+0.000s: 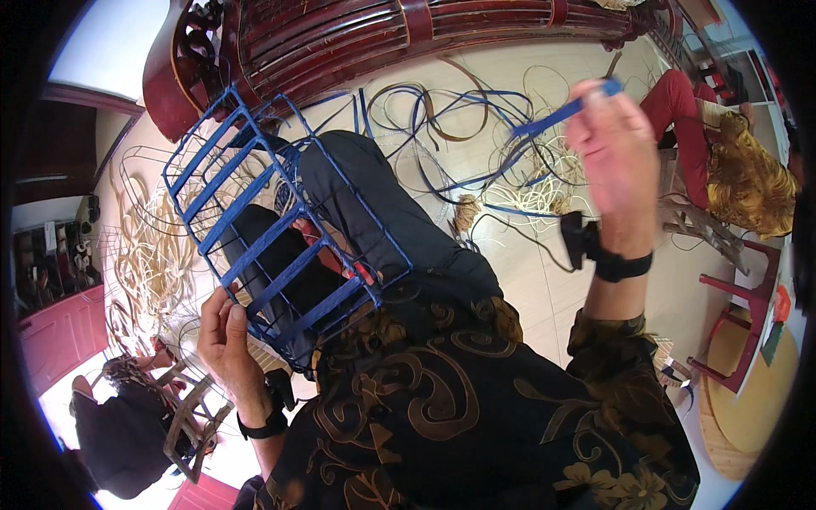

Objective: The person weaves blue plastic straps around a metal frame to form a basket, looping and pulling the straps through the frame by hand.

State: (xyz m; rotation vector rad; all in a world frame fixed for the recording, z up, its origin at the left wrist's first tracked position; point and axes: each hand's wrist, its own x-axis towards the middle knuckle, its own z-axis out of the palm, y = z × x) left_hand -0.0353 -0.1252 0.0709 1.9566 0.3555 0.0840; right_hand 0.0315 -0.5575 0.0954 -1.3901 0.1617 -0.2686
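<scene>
A blue wire frame (263, 255) crossed by several wrapped blue bands rests across my legs, which are in dark trousers. My left hand (228, 344) grips the frame at its lower left corner, fingers curled round the edge. My right hand (610, 149) is raised at the upper right, away from the frame, pinching a blue strip (544, 121) whose tail hangs leftward; the hand is slightly blurred.
A red-brown wooden bench (340, 30) runs along the top. Loose blue strips (425, 106) and pale cane (144, 246) lie on the floor. A person in red trousers (680, 136) sits at right, another in black (119, 433) at lower left. A red stool (739, 314) stands at right.
</scene>
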